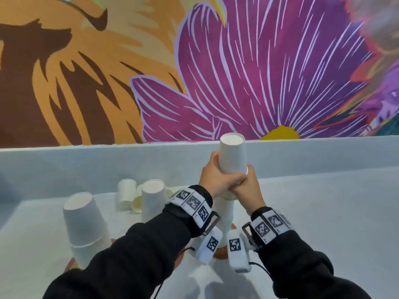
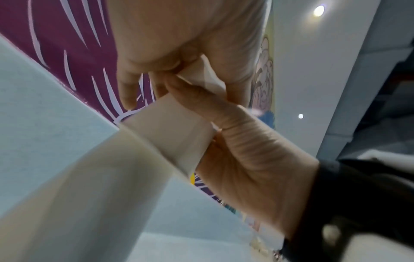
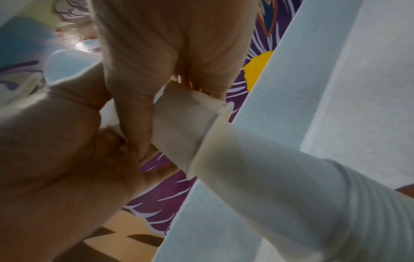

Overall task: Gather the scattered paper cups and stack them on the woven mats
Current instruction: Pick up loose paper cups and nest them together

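Note:
A white paper cup (image 1: 233, 154), upside down, sits atop a tall stack of cups (image 1: 225, 214) that stands on a brown woven mat (image 1: 221, 253). My left hand (image 1: 218, 175) wraps around the top cup's lower part from the left. From the right, my right hand (image 1: 248, 186) grips it near its rim. In the left wrist view, left-hand fingers (image 2: 179, 53) and the right hand (image 2: 246, 150) close around the cup (image 2: 170, 129). The right wrist view shows that cup's rim (image 3: 224, 109) over the stack (image 3: 291, 195).
A shorter stack of upturned cups (image 1: 84, 225) stands at the left on another mat (image 1: 71, 264). Behind it are loose cups: two upside down (image 1: 126, 197) (image 1: 153, 199) and one lying on its side (image 1: 137, 203). A low pale ledge and painted wall bound the back.

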Demonstrator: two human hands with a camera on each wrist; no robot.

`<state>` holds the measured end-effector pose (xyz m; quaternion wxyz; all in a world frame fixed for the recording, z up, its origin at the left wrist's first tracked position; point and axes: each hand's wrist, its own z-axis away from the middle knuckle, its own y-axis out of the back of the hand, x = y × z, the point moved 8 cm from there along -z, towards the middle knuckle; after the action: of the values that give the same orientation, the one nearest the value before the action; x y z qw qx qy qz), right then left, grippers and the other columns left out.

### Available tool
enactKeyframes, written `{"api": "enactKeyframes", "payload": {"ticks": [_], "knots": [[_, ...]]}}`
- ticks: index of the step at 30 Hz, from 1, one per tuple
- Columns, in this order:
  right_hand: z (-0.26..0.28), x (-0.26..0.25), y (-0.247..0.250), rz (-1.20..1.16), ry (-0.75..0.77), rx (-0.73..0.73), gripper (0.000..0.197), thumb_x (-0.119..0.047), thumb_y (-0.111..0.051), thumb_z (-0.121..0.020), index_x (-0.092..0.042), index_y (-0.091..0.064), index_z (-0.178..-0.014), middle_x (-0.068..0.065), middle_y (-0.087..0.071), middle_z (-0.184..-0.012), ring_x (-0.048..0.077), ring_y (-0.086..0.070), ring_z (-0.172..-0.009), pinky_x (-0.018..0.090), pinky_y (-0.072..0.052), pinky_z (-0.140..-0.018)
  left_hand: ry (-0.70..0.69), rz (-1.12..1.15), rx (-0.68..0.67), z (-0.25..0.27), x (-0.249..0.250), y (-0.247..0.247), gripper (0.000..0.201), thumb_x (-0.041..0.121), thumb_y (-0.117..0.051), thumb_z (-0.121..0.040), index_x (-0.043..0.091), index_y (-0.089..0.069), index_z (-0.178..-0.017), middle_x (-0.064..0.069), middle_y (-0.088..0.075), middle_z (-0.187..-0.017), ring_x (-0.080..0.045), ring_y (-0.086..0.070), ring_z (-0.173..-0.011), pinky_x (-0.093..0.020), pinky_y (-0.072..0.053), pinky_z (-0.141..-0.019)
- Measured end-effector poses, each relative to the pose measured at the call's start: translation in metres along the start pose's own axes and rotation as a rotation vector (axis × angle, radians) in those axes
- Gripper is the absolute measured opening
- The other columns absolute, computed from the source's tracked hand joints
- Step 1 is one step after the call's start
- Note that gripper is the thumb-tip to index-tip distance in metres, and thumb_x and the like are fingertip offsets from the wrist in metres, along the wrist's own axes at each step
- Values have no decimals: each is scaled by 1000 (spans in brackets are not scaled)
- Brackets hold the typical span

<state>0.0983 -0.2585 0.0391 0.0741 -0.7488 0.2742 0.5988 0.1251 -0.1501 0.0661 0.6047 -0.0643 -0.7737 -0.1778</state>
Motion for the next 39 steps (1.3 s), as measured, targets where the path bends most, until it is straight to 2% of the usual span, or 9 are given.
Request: {"api": "enactKeyframes", "payload": {"ticks": [7, 13, 15, 18, 24, 26, 28, 33, 39], "knots": [[11, 57, -24, 42, -125, -332, 95, -23, -80, -36, -16, -42, -123, 2, -57, -116, 19, -55, -111, 30, -46, -89, 175, -228, -54, 8, -73, -6, 63, 27, -78, -66, 22, -44, -119, 2, -59, -105, -19, -58, -97, -30, -48, -80], [32, 69, -33, 82, -174, -576, 91, -13, -75, -49, -16, -37, -131, -6, -54, -115, 12, -53, -114, 14, -46, -74, 311, -262, -160, 21, -106, -14, 72, 27, -79, -68, 20, -41, -128, -2, -58, -121, -21, -56, -113, -35, -47, -95], [26, 52, -26, 21, -129, -545, 97, -22, -76, -53, -19, -32, -139, -4, -49, -131, 11, -47, -121, 18, -44, -89, 314, -258, -160, 14, -94, -8, 88, 31, -83, -66, 16, -32, -138, -5, -50, -133, -24, -49, -124, -38, -43, -103], [13, 11, -1, -58, 10, -253, 93, -40, -66, -61, -22, -29, -144, -3, -34, -147, 8, -31, -131, 32, -26, -109, 242, -252, -113, 5, -57, 12, 108, 30, -84, -67, 12, -16, -148, -9, -31, -151, -25, -34, -137, -35, -31, -111], [39, -101, 6, -167, 374, 254, 40, -16, -54, -75, -18, -48, -114, -5, -57, -113, 7, -54, -109, 32, -39, -101, 158, -315, -125, 23, 34, 64, 91, 37, -74, -78, 9, -21, -147, -9, -38, -144, -24, -42, -129, -30, -38, -95], [49, -131, -16, -232, 432, 247, 33, -11, -52, -74, -17, -50, -106, -6, -57, -104, 9, -55, -102, 33, -43, -95, 102, -353, -139, 36, 67, 89, 48, 38, -68, -83, 13, -51, -120, -4, -53, -111, -18, -53, -100, -30, -41, -85], [57, -155, -45, -285, 472, 179, 27, -8, -51, -76, -16, -51, -102, -5, -56, -99, 13, -56, -98, 32, -46, -92, 17, -440, -132, 48, 97, 122, 19, 38, -65, -85, 21, -56, -89, 2, -56, -93, -16, -56, -84, -29, -47, -80], [71, -182, -113, -263, 514, 37, 19, -10, -53, -79, -16, -54, -97, -6, -58, -94, 12, -57, -94, 30, -48, -90, -5, -630, -19, 59, 118, 221, 19, 38, -61, -88, 23, -69, -97, 8, -73, -88, -9, -70, -82, -27, -55, -74], [78, -142, -195, -81, 343, -153, 16, -12, -57, -82, -28, -58, -82, -2, -65, -97, 15, -61, -96, 34, -49, -91, 200, -678, -18, 27, 34, 322, 21, 31, -61, -89, 16, -69, -101, 2, -73, -91, -12, -70, -80, -27, -56, -73]]}}
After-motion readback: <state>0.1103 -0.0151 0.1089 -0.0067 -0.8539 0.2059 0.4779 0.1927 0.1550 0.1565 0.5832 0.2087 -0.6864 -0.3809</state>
